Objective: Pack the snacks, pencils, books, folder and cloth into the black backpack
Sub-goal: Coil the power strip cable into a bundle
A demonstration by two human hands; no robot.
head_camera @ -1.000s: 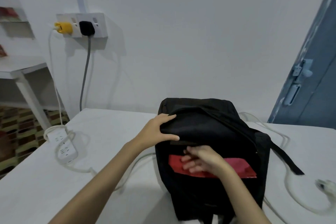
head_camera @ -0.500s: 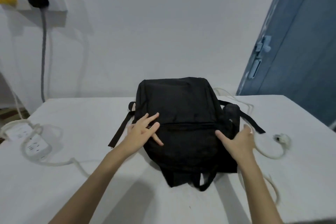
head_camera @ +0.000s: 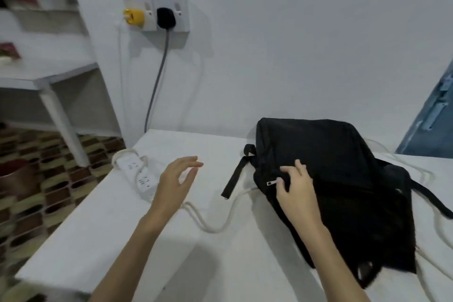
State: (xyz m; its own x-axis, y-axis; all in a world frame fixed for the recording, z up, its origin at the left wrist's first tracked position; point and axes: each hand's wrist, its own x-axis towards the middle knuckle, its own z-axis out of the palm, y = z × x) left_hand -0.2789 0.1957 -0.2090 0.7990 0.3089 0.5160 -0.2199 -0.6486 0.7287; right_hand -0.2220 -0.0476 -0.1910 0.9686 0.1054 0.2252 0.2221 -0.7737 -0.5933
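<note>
The black backpack [head_camera: 343, 179] lies flat on the white table [head_camera: 147, 240] at the right, its front pocket zipped shut and nothing of its contents showing. My right hand [head_camera: 297, 189] rests on the pack's left side with fingers spread, the thumb beside the small metal zipper pull [head_camera: 271, 183]. My left hand [head_camera: 175, 184] hovers open above the table to the left of the pack, touching nothing. No snacks, pencils, books, folder or cloth are in sight.
A white power strip [head_camera: 141, 174] with a coiled cord [head_camera: 220, 223] lies on the table's left part. A loose black strap [head_camera: 236, 174] trails left from the pack. Wall sockets [head_camera: 157, 13] hold plugs. A white shelf [head_camera: 49, 73] stands left; a blue door [head_camera: 436, 117] is at the right.
A second ago a red item showed in the open pocket; it is now closed. My left hand left the pack and moved left; my right hand shifted to the zipper's left end.
</note>
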